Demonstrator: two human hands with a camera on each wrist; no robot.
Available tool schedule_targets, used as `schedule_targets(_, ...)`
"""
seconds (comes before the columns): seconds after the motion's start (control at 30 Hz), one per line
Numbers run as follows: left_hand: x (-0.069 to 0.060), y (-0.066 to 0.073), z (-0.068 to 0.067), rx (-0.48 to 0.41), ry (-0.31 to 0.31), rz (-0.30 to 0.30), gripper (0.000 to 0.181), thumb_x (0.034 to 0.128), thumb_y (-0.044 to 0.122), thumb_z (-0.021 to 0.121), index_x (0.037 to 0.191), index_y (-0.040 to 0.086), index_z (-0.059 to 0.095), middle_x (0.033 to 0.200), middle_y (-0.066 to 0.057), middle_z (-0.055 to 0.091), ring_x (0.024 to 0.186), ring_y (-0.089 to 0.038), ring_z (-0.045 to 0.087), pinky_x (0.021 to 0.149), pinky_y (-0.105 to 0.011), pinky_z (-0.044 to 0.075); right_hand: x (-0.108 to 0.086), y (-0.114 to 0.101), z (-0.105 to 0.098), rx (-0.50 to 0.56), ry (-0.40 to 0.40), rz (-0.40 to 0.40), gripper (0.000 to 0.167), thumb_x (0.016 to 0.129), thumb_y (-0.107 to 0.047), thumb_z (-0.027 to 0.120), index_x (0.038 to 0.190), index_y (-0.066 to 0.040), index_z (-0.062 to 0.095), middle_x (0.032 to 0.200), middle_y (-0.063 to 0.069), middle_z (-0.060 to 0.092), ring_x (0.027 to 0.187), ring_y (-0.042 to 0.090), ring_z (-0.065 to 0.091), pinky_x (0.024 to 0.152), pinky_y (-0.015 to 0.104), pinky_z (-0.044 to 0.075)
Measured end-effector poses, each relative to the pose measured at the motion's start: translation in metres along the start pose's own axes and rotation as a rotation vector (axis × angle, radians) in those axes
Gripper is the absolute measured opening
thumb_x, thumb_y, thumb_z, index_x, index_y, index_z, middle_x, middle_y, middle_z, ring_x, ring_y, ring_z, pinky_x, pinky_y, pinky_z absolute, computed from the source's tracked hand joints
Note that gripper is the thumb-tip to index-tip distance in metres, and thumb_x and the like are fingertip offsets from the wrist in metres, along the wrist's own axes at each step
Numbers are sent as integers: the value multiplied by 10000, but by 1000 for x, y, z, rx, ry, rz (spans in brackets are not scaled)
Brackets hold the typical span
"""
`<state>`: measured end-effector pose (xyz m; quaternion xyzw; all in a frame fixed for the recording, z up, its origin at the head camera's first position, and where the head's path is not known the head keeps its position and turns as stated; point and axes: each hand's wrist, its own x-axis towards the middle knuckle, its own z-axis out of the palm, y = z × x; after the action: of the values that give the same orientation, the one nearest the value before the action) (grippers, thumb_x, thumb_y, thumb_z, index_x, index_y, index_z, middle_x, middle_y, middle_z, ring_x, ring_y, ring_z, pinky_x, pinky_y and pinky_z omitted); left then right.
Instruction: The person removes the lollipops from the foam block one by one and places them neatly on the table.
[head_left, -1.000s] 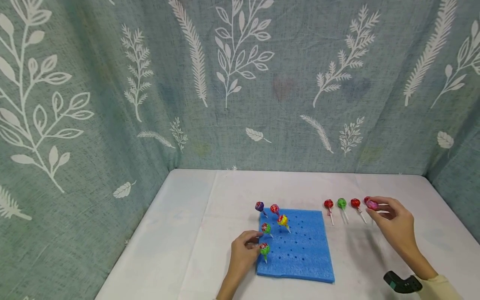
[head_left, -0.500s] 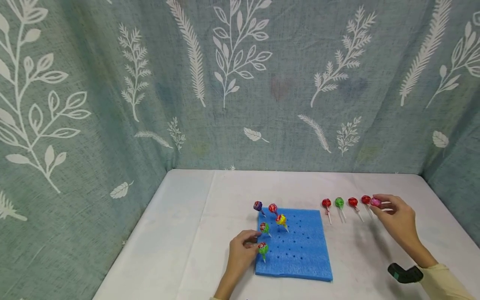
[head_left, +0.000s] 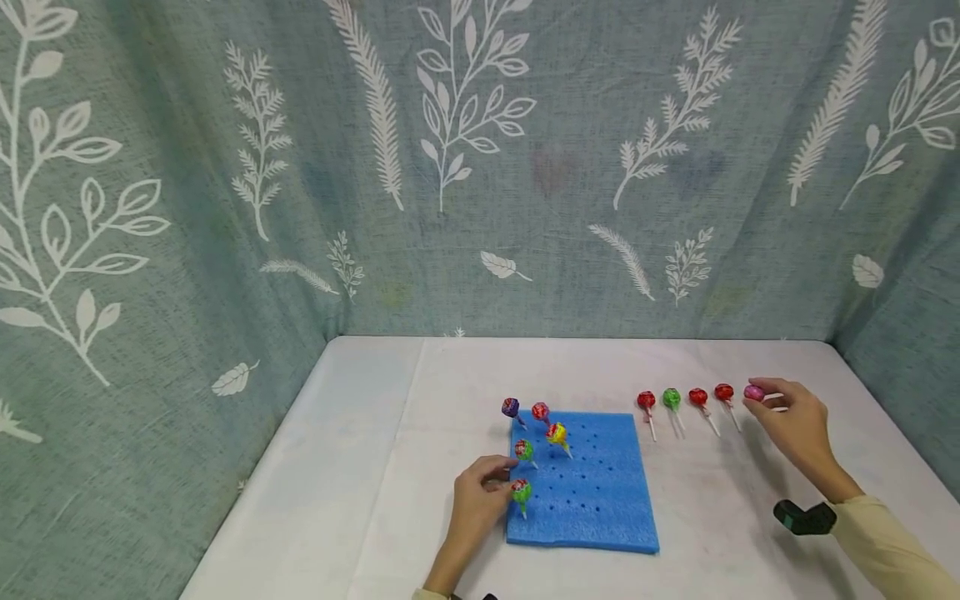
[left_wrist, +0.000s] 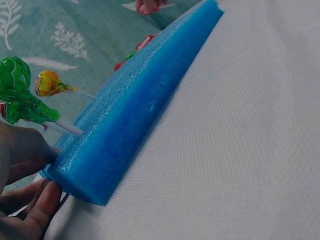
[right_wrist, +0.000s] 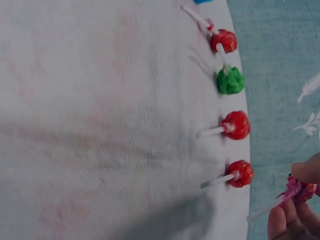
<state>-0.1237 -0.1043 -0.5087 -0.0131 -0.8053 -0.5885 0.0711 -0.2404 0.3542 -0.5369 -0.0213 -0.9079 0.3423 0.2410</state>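
Observation:
A blue foam board [head_left: 600,525] with rows of small holes lies on the table. My left hand [head_left: 478,504] grips its left edge, fingers [left_wrist: 45,202] at the foam's corner in the left wrist view. Green lollipops [head_left: 521,492], a yellow one [head_left: 557,434], a red one [head_left: 540,412] and a dark purple one [head_left: 511,407] stand in the board's left part. My right hand [head_left: 798,423] pinches a pink lollipop [head_left: 753,392] by its head; its stick [right_wrist: 265,210] points left in the right wrist view. It is right of a row of lollipops.
The row right of the board holds a red lollipop [head_left: 647,400], a green one [head_left: 671,398] and two more red ones [head_left: 698,397], [head_left: 723,392] lying on the white table [head_left: 375,433]. A patterned curtain [head_left: 450,233] hangs behind the table.
My right hand has moved the pink lollipop rightward, from overlapping the rightmost red one to apart from it. The left hand keeps its place at the board. The head view has shifted slightly.

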Motion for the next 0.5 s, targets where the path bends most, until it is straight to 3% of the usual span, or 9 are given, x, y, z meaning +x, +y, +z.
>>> schedule_targets(0.07, 2, -9, 3, 0, 0, 6, 316, 732, -91, 671, 1019, 38, 707, 1026, -74, 665, 908, -255, 631, 732, -257, 535, 3, 5, 0, -37, -18, 23, 340, 878, -280, 662, 1141, -66, 632, 1012, 86, 575, 855, 222, 530, 541, 134, 432)
schedule_targets(0.2, 5, -18, 7, 1, 2, 22, 306, 730, -66, 693, 1006, 65, 715, 1012, -36, 667, 898, -216, 630, 728, -242, 534, 5, -19, -18, -27, -105, 57, 349, 881, -186, 651, 1157, 22, 606, 1019, 197, 570, 871, 321, 525, 560, 245, 449)
schedule_targets(0.33, 5, -18, 8, 16, 1, 14, 302, 733, -62, 682, 1003, 68, 716, 1004, -31, 667, 893, -208, 631, 720, -230, 532, 6, -45, -32, -38, -188, 84, 362, 868, -104, 642, 1162, 96, 575, 1014, 283, 560, 849, 369, 529, 576, 276, 430)
schedule_targets(0.5, 3, -11, 2, 16, -7, -9, 308, 749, -80, 663, 1030, 39, 703, 1035, -77, 660, 915, -251, 628, 731, -249, 534, 11, -43, -23, -45, -240, 137, 379, 859, -62, 629, 1183, 117, 548, 1047, 313, 537, 860, 379, 522, 553, 276, 455)
